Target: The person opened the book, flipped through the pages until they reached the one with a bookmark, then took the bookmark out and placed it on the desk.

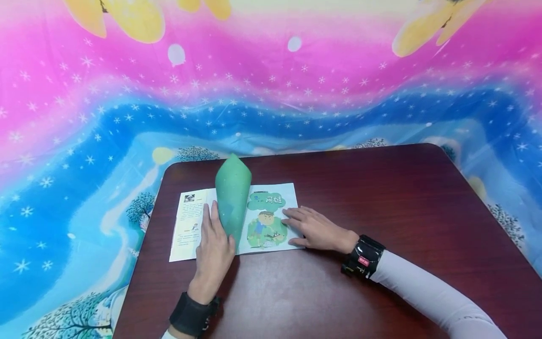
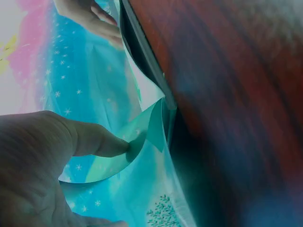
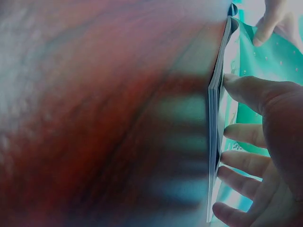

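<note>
A picture book (image 1: 290,192) lies spread on the table, its right page printed with a cartoon child and a small animal. A green page (image 1: 233,193) stands up between the left flap (image 1: 190,221) and that right page, curled into a roll. My left hand (image 1: 214,249) lies along the green page's left side, fingers straight over the flap. In the left wrist view the thumb (image 2: 106,142) touches the curled green sheet. My right hand (image 1: 319,230) rests at the book's right edge, fingers extended. The right wrist view shows its thumb and fingertips against the page (image 3: 229,61).
The dark red wooden table (image 1: 381,197) extends well to the right of the book and toward me. A patterned pink and blue cloth (image 1: 271,94) hangs behind the table and along its sides. Black bands (image 1: 364,256) circle both wrists.
</note>
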`<state>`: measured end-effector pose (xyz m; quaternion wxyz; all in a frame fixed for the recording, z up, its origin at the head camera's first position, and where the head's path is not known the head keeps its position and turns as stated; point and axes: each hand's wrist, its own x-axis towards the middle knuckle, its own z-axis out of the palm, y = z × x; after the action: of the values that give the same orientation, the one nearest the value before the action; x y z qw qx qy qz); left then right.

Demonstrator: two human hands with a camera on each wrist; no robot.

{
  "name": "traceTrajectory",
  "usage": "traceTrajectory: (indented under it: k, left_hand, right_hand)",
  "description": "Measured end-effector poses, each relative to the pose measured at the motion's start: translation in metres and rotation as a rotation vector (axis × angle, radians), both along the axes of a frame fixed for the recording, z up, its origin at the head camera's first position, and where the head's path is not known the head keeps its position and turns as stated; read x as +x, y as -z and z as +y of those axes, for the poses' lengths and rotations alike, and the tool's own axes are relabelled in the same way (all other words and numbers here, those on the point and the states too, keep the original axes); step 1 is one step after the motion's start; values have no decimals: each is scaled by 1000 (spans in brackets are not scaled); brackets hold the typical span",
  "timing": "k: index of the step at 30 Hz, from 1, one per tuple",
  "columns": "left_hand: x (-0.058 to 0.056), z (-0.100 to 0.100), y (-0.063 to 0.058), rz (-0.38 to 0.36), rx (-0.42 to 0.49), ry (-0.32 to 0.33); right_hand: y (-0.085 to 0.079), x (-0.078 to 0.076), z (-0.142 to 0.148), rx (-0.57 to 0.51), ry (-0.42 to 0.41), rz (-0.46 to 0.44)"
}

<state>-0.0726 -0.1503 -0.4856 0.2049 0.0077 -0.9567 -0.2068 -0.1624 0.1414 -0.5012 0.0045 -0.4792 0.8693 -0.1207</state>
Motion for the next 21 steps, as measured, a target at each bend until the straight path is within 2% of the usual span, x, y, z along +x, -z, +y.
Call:
traceTrajectory:
  k: [3, 10, 13, 21]
  left_hand:
    - [-1, -3, -2, 32, -36, -11]
    - [-3, -12, -9, 137, -203, -19]
    - [-3, -15, -9, 133, -235, -21]
    - [-3, -19, -6, 59, -250, -17]
  right_hand:
    - [0, 0, 0, -3, -12, 6]
    - [1, 0, 0, -1, -13, 7]
    - [1, -1, 0, -2, -9, 8]
    - [2, -1, 1, -21, -27, 19]
